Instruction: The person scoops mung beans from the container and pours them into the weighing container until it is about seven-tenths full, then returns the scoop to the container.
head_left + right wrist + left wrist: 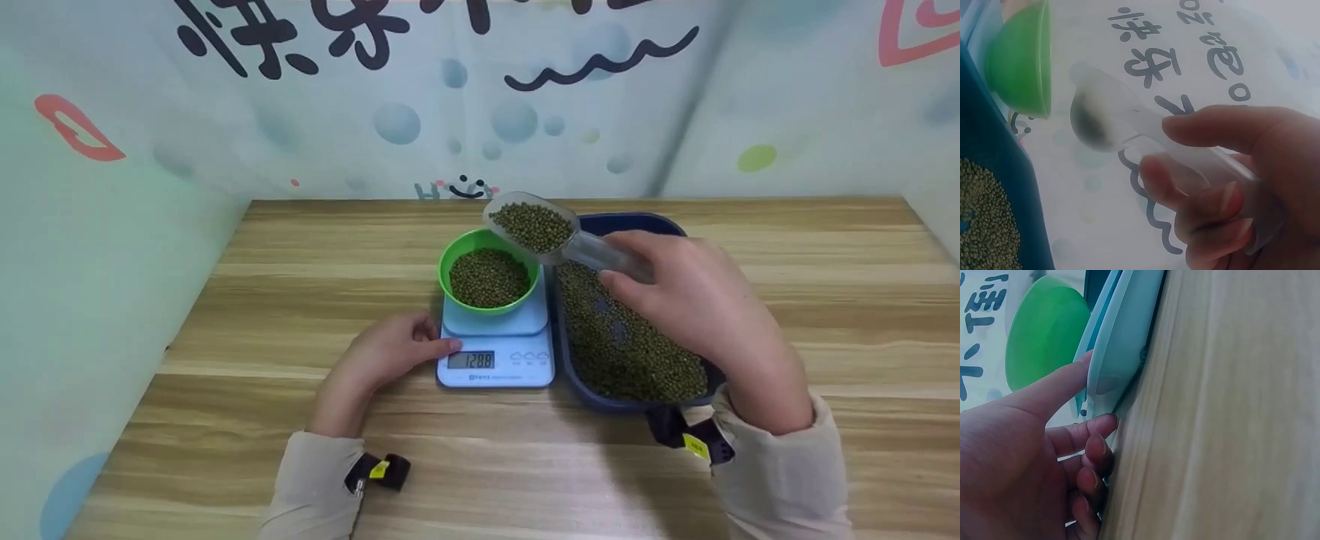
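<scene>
In the head view my right hand (705,300) grips the handle of a clear plastic scoop (600,253) heaped with small green beans (536,227), likely mung beans. The scoop's bowl overlaps the right rim of a green bowl (444,274), which holds more beans and stands on a pale blue kitchen scale (495,373). The scale's display shows 128.8. At the scale's left edge is my left hand (386,351); its thumb (1064,385) lies over the edge and the index fingertip touches the lower side, the other fingers curled. The right wrist view shows the scoop (1145,129) raised beside the bowl.
Right of the scale stands a dark blue tub (570,375) with a layer of beans, partly under my right forearm. All stands on a wood-grain table (300,277). A printed backdrop (337,135) rises behind the table. Each wrist wears a black strap.
</scene>
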### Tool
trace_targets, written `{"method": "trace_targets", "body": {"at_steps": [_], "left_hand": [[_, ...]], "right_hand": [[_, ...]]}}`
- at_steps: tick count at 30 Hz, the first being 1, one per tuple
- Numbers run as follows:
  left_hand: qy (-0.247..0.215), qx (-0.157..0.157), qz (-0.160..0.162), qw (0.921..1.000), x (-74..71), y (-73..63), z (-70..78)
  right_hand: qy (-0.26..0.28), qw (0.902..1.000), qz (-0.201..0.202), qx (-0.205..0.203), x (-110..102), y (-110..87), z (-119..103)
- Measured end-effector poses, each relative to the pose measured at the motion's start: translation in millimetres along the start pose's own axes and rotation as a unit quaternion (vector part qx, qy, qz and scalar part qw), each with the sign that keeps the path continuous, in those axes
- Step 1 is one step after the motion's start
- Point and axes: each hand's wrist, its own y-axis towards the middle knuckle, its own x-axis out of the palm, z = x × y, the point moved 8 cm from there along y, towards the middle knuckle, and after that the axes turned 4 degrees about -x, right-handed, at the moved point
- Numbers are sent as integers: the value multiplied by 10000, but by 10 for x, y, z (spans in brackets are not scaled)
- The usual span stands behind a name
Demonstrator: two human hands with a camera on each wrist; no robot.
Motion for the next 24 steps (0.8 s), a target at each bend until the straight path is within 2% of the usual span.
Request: {"method": "trace_targets", "body": {"at_steps": [6,11,24], "left_hand": [[95,3,-6,10000,1,3,1],[166,71,22,9998,-3,4,10],[172,-11,-26,9998,5,0,9]], "right_hand": [[153,9999,-68,7,11,0,-4],[-27,9999,23,-104,-11,-9,-17],[-255,9990,158,-331,-4,-4,-32]]}}
